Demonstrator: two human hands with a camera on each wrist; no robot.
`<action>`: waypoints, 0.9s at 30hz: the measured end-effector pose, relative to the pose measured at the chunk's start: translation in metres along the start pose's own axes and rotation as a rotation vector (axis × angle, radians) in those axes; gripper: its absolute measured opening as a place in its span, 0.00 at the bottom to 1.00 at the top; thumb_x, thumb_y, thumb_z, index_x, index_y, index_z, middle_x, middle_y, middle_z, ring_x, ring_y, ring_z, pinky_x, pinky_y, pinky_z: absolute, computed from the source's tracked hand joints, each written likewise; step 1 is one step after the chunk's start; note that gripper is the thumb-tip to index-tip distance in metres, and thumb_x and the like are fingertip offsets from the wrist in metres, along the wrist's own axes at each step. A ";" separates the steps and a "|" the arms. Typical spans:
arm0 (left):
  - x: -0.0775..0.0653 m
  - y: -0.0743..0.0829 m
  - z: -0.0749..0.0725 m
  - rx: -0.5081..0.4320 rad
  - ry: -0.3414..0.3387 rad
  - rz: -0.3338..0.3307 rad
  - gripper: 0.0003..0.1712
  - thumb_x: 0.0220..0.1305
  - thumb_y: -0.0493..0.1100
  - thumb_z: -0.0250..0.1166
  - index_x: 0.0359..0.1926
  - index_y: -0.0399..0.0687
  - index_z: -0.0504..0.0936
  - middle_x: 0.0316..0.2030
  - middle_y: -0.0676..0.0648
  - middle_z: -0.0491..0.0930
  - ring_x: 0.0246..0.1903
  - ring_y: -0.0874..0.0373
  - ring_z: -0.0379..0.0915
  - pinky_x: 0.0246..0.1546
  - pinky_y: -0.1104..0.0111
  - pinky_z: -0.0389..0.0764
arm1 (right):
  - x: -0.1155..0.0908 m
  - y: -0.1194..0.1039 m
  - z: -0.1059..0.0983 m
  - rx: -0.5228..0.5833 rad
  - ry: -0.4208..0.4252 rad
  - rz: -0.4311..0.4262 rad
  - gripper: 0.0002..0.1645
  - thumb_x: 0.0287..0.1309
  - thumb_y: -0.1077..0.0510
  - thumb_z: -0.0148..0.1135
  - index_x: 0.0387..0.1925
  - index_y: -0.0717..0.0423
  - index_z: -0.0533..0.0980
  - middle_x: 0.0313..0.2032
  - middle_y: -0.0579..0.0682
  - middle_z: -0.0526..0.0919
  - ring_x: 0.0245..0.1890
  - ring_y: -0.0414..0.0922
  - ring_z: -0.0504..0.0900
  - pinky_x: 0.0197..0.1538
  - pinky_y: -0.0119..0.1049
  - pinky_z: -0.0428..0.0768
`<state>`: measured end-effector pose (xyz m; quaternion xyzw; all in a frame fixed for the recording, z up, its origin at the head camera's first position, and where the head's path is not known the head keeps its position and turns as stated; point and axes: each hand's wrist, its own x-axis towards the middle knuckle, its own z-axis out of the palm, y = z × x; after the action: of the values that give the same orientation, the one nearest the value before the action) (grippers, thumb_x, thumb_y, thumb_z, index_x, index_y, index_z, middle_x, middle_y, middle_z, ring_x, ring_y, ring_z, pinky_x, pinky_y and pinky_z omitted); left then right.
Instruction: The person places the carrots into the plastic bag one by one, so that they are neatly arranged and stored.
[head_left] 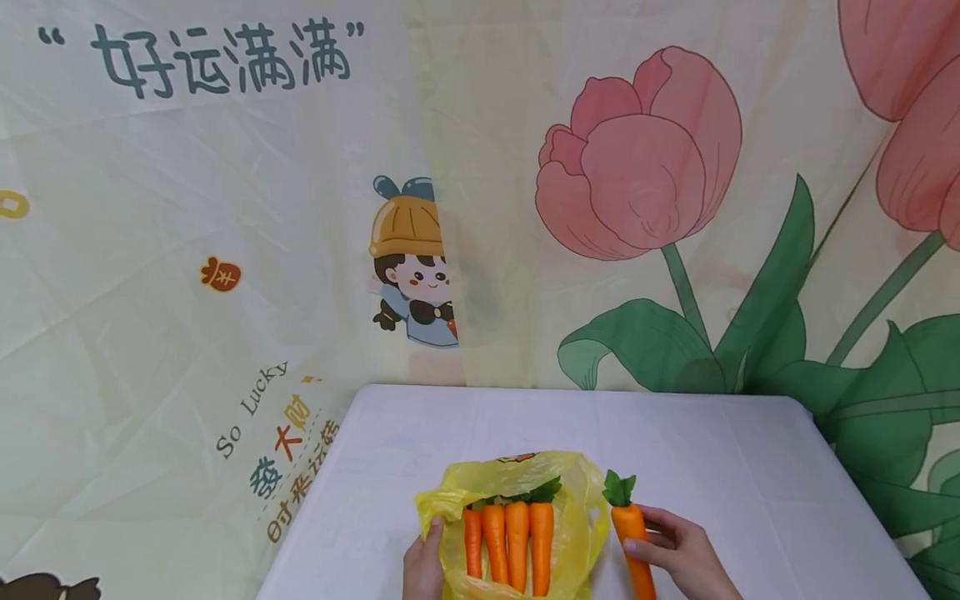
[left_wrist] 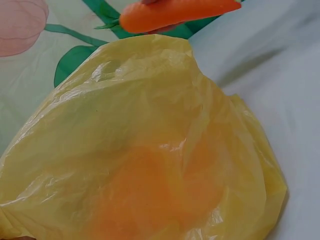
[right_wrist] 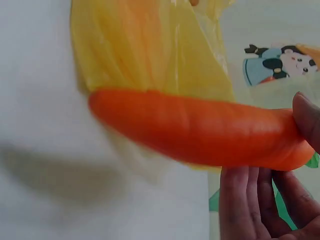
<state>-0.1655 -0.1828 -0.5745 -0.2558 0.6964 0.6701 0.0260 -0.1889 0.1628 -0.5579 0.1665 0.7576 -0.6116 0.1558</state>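
Note:
A yellow plastic bag (head_left: 577,533) lies open-mouthed near the front of the table, several orange carrots (head_left: 517,542) with green tops side by side in its mouth. At the bag's left edge, my left hand (head_left: 424,567) grips the plastic, thumb over the rim. To the right of the bag, my right hand (head_left: 686,550) holds another carrot (head_left: 632,533) between thumb and fingers, leafy top up. The right wrist view shows this carrot (right_wrist: 190,127) raised, its tapered tip pointing away from the hand. Orange shapes show through the bag (left_wrist: 140,90) in the left wrist view.
The table (head_left: 720,467) has a white cover. Behind it hangs a printed cloth backdrop (head_left: 495,250) with pink tulips and a cartoon child, reaching down to the table's back edge. A shadow falls on the white cover below the raised carrot.

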 end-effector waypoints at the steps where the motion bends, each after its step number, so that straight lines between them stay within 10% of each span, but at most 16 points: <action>1: 0.000 0.000 0.000 0.007 0.003 -0.003 0.46 0.78 0.64 0.47 0.65 0.18 0.64 0.54 0.27 0.78 0.46 0.45 0.81 0.48 0.54 0.83 | 0.001 -0.003 0.004 0.001 -0.011 -0.004 0.52 0.41 0.46 0.83 0.64 0.68 0.72 0.54 0.63 0.81 0.45 0.52 0.83 0.48 0.47 0.86; 27: 0.003 -0.002 -0.006 0.021 -0.024 -0.010 0.46 0.78 0.64 0.46 0.65 0.18 0.64 0.50 0.30 0.81 0.43 0.50 0.81 0.47 0.55 0.83 | 0.019 -0.039 0.097 0.320 -0.285 -0.161 0.45 0.59 0.51 0.75 0.68 0.72 0.64 0.54 0.59 0.81 0.48 0.49 0.84 0.51 0.47 0.85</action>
<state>-0.1655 -0.1889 -0.5771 -0.2512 0.7018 0.6654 0.0404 -0.2196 0.0617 -0.5517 0.0401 0.6321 -0.7518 0.1836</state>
